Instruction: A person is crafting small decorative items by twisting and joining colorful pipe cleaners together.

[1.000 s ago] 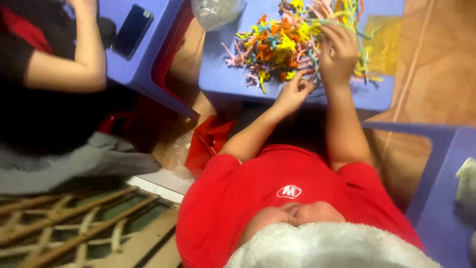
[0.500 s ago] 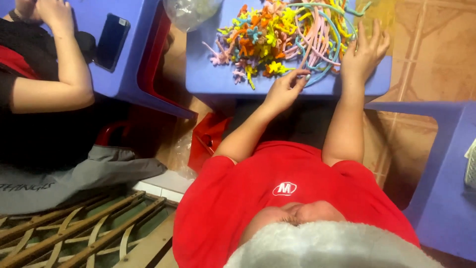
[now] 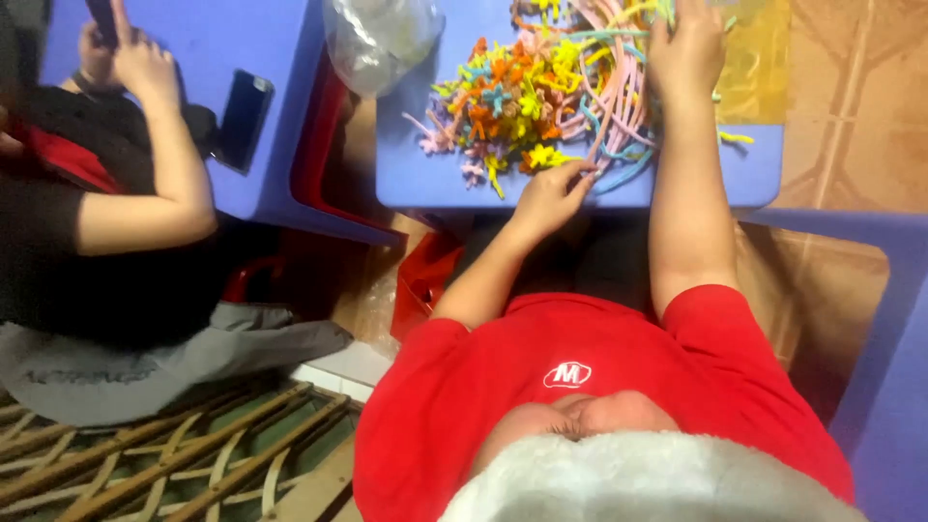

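A heap of colourful fuzzy craft strands (image 3: 527, 106), some twisted into small star shapes, lies on a small blue table (image 3: 425, 179). My left hand (image 3: 551, 198) is at the heap's near edge, its fingertips pinched on a thin strand. My right hand (image 3: 686, 48) lies farther back on a bundle of long pink and blue strands (image 3: 619, 106). The frame's top edge cuts off its fingertips, so its grip is unclear.
A clear plastic bag (image 3: 382, 39) and a yellow sheet (image 3: 764, 58) lie on the same table. At left another person's hand (image 3: 135, 58) holds a phone, beside a dark phone (image 3: 242, 116) on a second blue table. A red bag (image 3: 425, 280) sits below.
My right hand went from spread flat on the heap's right side to farther back on the long strands. My left hand stayed at the near edge.
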